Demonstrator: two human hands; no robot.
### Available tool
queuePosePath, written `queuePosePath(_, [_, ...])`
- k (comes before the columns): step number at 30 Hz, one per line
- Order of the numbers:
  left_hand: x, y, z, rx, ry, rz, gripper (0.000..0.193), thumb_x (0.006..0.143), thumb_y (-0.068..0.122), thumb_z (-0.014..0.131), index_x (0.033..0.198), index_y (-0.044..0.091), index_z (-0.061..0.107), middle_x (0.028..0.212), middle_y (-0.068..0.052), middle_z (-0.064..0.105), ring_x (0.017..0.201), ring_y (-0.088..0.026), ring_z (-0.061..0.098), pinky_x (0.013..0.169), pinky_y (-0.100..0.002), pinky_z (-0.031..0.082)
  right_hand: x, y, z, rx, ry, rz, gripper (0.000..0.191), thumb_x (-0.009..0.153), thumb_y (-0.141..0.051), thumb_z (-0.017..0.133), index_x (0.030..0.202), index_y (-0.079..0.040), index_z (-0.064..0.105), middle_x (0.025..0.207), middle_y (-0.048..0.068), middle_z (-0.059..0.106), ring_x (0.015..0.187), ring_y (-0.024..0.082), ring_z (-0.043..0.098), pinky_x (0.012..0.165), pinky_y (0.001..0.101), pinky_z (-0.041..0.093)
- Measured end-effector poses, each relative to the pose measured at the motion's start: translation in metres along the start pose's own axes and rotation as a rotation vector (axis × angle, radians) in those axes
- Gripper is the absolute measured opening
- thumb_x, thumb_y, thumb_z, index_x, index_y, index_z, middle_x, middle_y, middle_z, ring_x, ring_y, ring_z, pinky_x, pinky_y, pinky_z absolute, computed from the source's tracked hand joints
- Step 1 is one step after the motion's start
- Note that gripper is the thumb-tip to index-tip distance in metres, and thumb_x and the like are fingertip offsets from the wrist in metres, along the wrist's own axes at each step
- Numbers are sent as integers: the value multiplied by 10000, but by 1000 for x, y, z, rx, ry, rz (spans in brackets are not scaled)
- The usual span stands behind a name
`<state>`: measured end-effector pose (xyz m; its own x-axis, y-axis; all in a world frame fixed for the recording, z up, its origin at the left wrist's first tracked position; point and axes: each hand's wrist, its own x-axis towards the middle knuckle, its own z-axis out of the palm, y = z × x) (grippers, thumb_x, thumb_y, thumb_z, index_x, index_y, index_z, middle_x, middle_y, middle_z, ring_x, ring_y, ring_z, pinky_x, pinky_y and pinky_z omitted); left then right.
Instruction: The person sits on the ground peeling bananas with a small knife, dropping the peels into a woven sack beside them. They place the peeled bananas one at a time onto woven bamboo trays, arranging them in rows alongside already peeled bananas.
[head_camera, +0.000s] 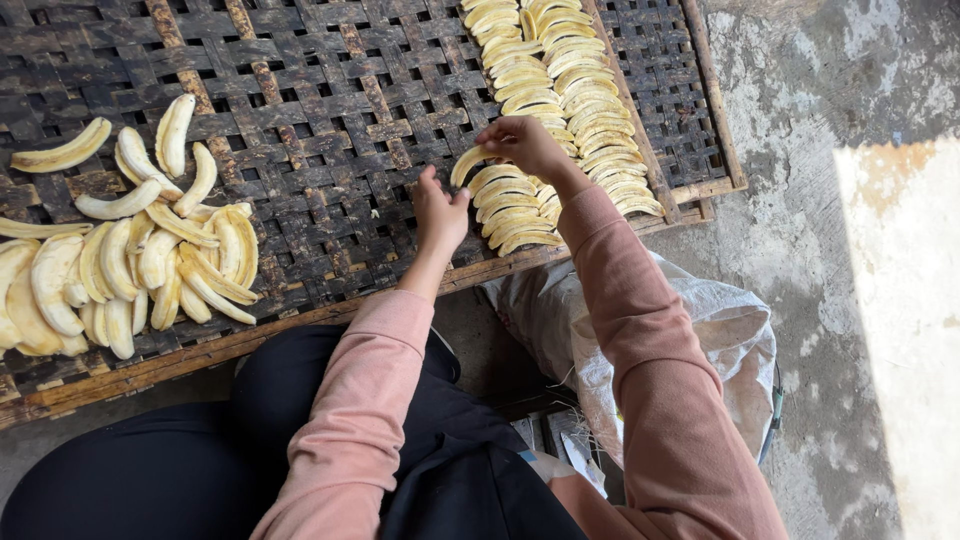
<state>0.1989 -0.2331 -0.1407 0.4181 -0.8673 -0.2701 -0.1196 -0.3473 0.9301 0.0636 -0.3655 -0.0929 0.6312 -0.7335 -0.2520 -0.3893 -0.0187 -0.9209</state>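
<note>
A: Position of banana slice (468, 162)?

B: Pinched at its upper end by fingers (492, 140) of right hand (522, 145), at the left end of the lower neat row (512, 205) on the woven tray (330, 110).

A: Left hand (440, 212)?

B: Resting on tray just left of the slice, fingers together, nothing held. Loose pile of slices (130, 265) well apart, far left.
</note>
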Motion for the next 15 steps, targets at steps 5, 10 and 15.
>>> queuePosePath(5, [-18, -12, 12, 278, -157, 42, 599, 893, 133, 738, 1406, -6, 461, 1303, -216, 587, 1197, -356, 603, 1008, -445, 514, -2, 18, -6, -581, 201, -109, 182, 882, -26, 724, 1019, -123, 795, 964, 69, 753, 887, 229, 725, 779, 362, 577])
queuePosePath(10, [-19, -25, -1, 291, -230, 72, 461, 920, 108, 685, 1344, 12, 534, 1298, -231, 591, 1208, -417, 575, 999, -498, 489, 4, 14, 25, -905, 373, -333, 142, 871, -41, 729, 918, -152, 805, 911, 132, 690, 915, 382, 632, 809, 486, 514])
queuePosePath(15, [18, -21, -110, 379, 230, 275, 338, 840, -34, 596, 1170, 40, 618, 1175, -212, 635, 1111, -408, 627, 938, -495, 527, 46, -34, 116, -722, 282, -469, 208, 908, -22, 672, 1095, -93, 730, 1021, 153, 691, 999, 391, 639, 869, 471, 514])
